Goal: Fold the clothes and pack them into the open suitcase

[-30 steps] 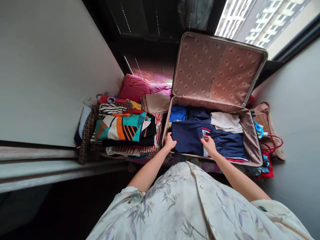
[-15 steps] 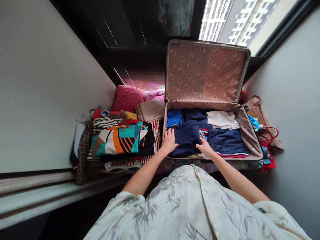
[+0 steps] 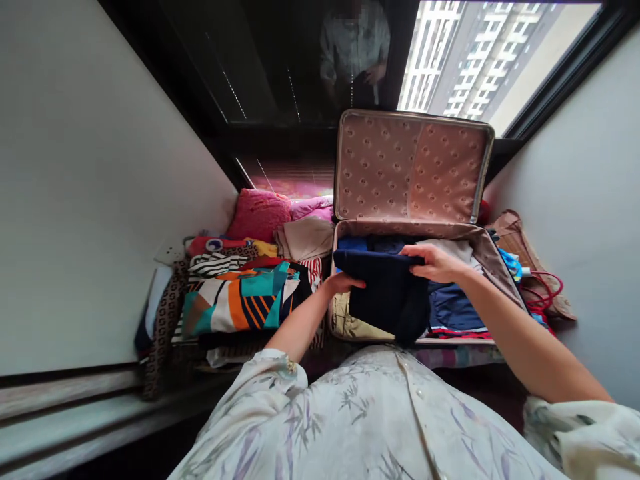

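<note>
Both of your hands grip the folded navy garment (image 3: 387, 297), which hangs lifted just above the near left part of the open suitcase (image 3: 493, 257). Your right hand (image 3: 436, 261) pinches its upper right corner from above, while your left hand (image 3: 345, 283) closes on its left edge, partly hidden behind the cloth. The garment's long axis runs left to right between your hands, its free end drooping toward you. Beneath it lies a khaki piece (image 3: 353, 327); just left of the suitcase sits a stack of folded clothes (image 3: 240, 300).
</note>
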`<state>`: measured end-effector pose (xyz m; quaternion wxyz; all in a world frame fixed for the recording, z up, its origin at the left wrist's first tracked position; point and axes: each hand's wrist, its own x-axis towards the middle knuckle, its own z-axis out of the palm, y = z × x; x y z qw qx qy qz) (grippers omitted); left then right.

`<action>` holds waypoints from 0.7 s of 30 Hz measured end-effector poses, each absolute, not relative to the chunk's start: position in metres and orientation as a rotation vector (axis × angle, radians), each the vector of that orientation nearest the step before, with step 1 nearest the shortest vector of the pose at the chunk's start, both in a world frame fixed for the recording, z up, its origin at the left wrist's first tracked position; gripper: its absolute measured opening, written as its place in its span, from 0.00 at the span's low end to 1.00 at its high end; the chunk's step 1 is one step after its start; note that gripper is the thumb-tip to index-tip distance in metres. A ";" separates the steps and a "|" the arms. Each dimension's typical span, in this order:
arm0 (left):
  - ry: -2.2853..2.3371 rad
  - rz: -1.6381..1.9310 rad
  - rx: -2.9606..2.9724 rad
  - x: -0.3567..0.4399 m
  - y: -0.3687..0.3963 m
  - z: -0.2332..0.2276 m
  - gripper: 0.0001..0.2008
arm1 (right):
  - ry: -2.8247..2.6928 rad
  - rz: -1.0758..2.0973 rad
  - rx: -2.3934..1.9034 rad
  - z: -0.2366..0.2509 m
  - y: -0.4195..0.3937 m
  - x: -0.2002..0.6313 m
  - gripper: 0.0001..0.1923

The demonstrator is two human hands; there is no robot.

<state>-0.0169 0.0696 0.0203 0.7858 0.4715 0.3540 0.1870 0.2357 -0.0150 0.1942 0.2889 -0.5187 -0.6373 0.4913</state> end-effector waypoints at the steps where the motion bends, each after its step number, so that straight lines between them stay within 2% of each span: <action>1: 0.760 0.391 0.936 -0.012 0.059 0.018 0.32 | -1.593 1.299 -1.438 0.192 -0.007 0.246 0.15; 5: 0.681 0.486 0.539 0.008 0.022 0.010 0.29 | -1.132 1.217 -1.659 0.159 0.027 0.287 0.23; 9: 0.689 0.600 0.343 0.029 0.007 0.007 0.19 | -1.055 1.187 -1.752 0.121 0.073 0.313 0.27; 12: 0.696 0.628 0.196 0.052 0.009 0.002 0.13 | -1.275 1.094 -1.780 0.111 0.124 0.311 0.25; 16: 0.808 0.914 -0.029 0.078 0.030 -0.021 0.14 | -1.747 0.636 -1.855 0.103 0.189 0.276 0.26; 19: 1.078 1.117 -0.220 0.080 0.058 -0.047 0.12 | -2.098 0.304 -1.821 0.075 0.200 0.235 0.30; 21: 1.208 1.138 -0.299 0.076 0.075 -0.064 0.11 | -2.297 0.277 -1.756 0.043 0.181 0.212 0.31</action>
